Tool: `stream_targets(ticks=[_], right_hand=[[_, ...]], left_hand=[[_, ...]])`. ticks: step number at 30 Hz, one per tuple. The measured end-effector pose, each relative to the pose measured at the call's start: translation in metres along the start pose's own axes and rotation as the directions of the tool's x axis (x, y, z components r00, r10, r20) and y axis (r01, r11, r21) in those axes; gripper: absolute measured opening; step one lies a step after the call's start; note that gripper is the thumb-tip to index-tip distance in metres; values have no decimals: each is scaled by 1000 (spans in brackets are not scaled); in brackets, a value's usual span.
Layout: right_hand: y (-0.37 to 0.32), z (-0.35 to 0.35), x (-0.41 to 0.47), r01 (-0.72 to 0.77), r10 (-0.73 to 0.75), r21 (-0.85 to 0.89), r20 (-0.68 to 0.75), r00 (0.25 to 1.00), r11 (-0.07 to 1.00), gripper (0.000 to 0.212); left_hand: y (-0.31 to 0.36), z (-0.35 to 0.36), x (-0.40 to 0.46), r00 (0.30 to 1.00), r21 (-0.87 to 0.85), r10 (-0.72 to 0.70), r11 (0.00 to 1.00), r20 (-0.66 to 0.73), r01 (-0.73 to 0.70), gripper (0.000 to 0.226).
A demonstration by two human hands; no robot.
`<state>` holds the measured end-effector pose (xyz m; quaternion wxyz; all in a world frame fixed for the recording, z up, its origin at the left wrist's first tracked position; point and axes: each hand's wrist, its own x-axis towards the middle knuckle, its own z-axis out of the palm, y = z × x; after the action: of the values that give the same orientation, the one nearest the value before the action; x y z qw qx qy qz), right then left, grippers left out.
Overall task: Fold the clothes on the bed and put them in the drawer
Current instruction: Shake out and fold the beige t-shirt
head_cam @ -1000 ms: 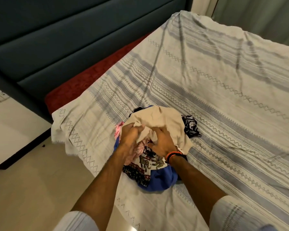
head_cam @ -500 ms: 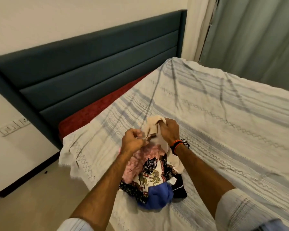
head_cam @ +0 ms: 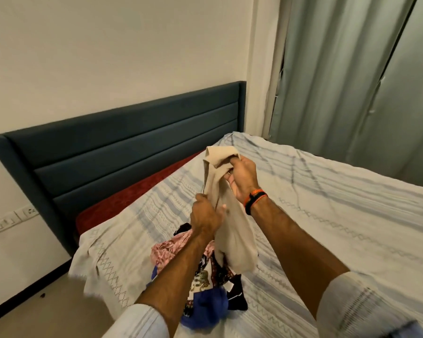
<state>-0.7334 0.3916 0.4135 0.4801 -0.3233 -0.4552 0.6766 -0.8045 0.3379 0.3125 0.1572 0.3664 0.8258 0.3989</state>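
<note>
Your right hand (head_cam: 242,176) grips the beige garment (head_cam: 230,215) at its top, your left hand (head_cam: 205,215) pinches lower, holding it above the clothes pile (head_cam: 200,276) on the bed (head_cam: 327,215), likely to find its edges.

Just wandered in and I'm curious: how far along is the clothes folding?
Barely started. Nothing looks folded, and no drawer is in view. In hand: the right hand grips the top of a beige garment and the left hand holds it lower down, lifted over the bed. Left: the crumpled pile of pink, patterned, blue and black clothes.
</note>
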Motion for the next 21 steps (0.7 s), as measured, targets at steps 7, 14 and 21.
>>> stream_targets(ticks=[7, 14, 21], right_hand=[[-30, -45, -26, 9, -3, -36, 187, 982, 999, 20], [-4, -86, -68, 189, -163, -680, 102, 981, 709, 36], [-2, -105, -100, 167, -107, -727, 128, 986, 666, 46]], left_hand=[[39, -16, -29, 995, 12, 94, 996, 19, -94, 47], [69, -23, -43, 992, -418, -33, 905, 122, 82, 40], [105, -36, -62, 979, -593, -4, 795, 206, 128, 20]])
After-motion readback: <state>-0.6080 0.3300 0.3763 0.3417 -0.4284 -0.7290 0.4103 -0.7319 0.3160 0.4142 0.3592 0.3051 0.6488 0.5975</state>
